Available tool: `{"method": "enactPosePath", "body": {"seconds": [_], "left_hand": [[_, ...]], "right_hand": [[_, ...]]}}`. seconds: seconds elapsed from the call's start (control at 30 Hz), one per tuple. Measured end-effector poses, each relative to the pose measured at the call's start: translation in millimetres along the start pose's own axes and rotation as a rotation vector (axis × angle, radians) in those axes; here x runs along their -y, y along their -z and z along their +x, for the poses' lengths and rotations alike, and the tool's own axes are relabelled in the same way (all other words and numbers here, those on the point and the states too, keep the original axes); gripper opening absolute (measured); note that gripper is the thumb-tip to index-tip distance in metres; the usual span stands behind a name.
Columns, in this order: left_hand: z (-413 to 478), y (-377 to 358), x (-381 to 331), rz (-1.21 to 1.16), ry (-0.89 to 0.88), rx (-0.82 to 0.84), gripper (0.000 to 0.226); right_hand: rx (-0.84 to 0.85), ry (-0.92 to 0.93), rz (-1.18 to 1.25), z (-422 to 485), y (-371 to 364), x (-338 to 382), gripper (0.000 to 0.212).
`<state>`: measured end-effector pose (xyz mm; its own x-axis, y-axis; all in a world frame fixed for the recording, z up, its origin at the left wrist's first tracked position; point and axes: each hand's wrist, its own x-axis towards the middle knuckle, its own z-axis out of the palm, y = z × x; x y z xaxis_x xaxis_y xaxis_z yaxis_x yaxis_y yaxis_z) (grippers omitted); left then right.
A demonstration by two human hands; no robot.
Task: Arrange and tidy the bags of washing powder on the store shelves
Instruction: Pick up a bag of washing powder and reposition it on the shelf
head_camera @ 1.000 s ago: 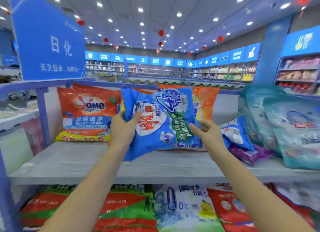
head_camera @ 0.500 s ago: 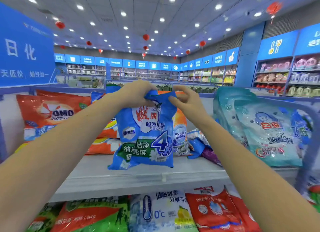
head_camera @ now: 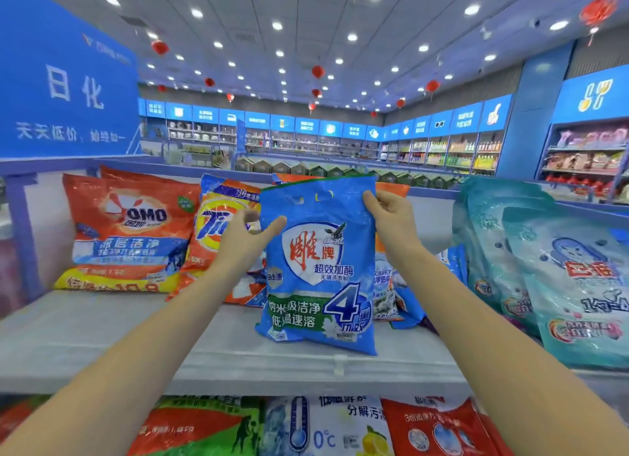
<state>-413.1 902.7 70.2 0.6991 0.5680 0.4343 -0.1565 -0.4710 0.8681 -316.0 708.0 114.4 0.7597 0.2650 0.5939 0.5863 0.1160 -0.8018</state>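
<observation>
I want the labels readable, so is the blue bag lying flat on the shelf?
No, the blue bag stands upright on the shelf, print facing out, the right hand pinching its top corner.

Person shows as two arms only. Left forearm (head_camera: 163, 336) and right forearm (head_camera: 476, 319) are bare along their whole visible length, wrist to frame edge (clothing, if any, falls outside the shot). Left hand (head_camera: 245, 237) bare, its fingertips smeared by blur. Right hand (head_camera: 391, 217) bare, outline sharper, fingers slim.
</observation>
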Motion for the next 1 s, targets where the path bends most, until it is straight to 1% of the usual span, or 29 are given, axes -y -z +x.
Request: {"method": "enactPosePath", "body": {"seconds": [0.03, 0.1, 0.13, 0.2, 0.23, 0.27, 0.3, 0.33, 0.4, 0.43, 0.47, 0.5, 0.53, 0.57, 0.6, 0.63, 0.67, 0.7, 0.73, 0.77, 0.8, 0.83, 0.87, 0.9, 0.93, 1.0], "left_hand": [[-2, -9, 6, -0.110, 0.071, 0.022, 0.066], [3, -23, 14, -0.324, 0.205, -0.073, 0.051], [6, -26, 16, -0.395, 0.286, -0.113, 0.047], [9, -30, 16, -0.449, 0.434, -0.053, 0.048], [10, -32, 16, -0.473, 0.459, -0.014, 0.049], [10, -35, 15, -0.490, 0.429, -0.007, 0.046], [9, -36, 13, -0.486, 0.347, -0.024, 0.041], [6, -35, 8, -0.451, 0.211, -0.064, 0.033], [0, -28, -1, -0.274, -0.160, -0.147, 0.019], [-2, -25, -4, -0.177, -0.322, -0.170, 0.018], [-3, -23, -5, -0.094, -0.431, -0.187, 0.021], [-3, -22, -4, -0.049, -0.481, -0.199, 0.025], [-4, -22, -3, -0.044, -0.483, -0.206, 0.026], [-4, -23, -1, -0.059, -0.457, -0.214, 0.025], [-5, -24, 1, -0.080, -0.420, -0.222, 0.022], [-5, -24, 3, -0.091, -0.391, -0.235, 0.020], [-6, -23, 6, -0.093, -0.376, -0.244, 0.020], [-7, -21, 8, -0.087, -0.373, -0.246, 0.021], [-9, -19, 11, -0.066, -0.385, -0.244, 0.024], [-11, -17, 12, -0.026, -0.405, -0.244, 0.029], [-13, -16, 13, 0.025, -0.429, -0.253, 0.038], [-14, -14, 14, 0.079, -0.454, -0.267, 0.048], [-15, -12, 15, 0.126, -0.476, -0.280, 0.053], [-15, -10, 15, 0.150, -0.486, -0.292, 0.053], [-14, -9, 16, 0.145, -0.480, -0.304, 0.046], [-10, -5, 15, 0.061, -0.385, -0.344, 0.028]], "right_hand": [[0.007, 0.003, 0.015, -2, -1, 2, 0.044], [0.019, -0.008, 0.044, -2, -1, 0, 0.042], [0.020, -0.009, 0.047, -2, 1, -2, 0.041], [0.042, 0.002, 0.043, -2, 4, -4, 0.041], [0.053, 0.008, 0.040, -2, 6, -4, 0.042], [0.052, 0.012, 0.036, 0, 10, -5, 0.041], [0.035, 0.011, 0.032, 0, 13, -6, 0.039], [0.002, 0.008, 0.030, 2, 16, -7, 0.037], [-0.094, -0.021, 0.074, 5, 22, -10, 0.033], [-0.133, -0.053, 0.122, 7, 24, -11, 0.032], [-0.141, -0.093, 0.190, 8, 25, -12, 0.029], [-0.115, -0.138, 0.275, 8, 25, -14, 0.025], [-0.056, -0.178, 0.358, 7, 25, -16, 0.020], [0.022, -0.198, 0.422, 5, 23, -19, 0.026], [0.109, -0.212, 0.462, 0, 21, -25, 0.045], [0.199, -0.232, 0.468, -5, 19, -35, 0.065], [0.283, -0.266, 0.446, -13, 16, -45, 0.080], [0.362, -0.312, 0.399, -21, 14, -57, 0.089], [0.429, -0.366, 0.343, -30, 12, -66, 0.091], [0.469, -0.412, 0.289, -37, 11, -76, 0.083], [0.478, -0.445, 0.261, -44, 9, -80, 0.066], [0.465, -0.455, 0.251, -48, 9, -84, 0.044], [0.434, -0.449, 0.229, -50, 9, -85, 0.025], [0.402, -0.428, 0.198, -51, 9, -86, 0.015], [0.374, -0.402, 0.174, -53, 9, -85, 0.011], [0.324, -0.372, 0.180, -56, 7, -84, 0.008]]}}
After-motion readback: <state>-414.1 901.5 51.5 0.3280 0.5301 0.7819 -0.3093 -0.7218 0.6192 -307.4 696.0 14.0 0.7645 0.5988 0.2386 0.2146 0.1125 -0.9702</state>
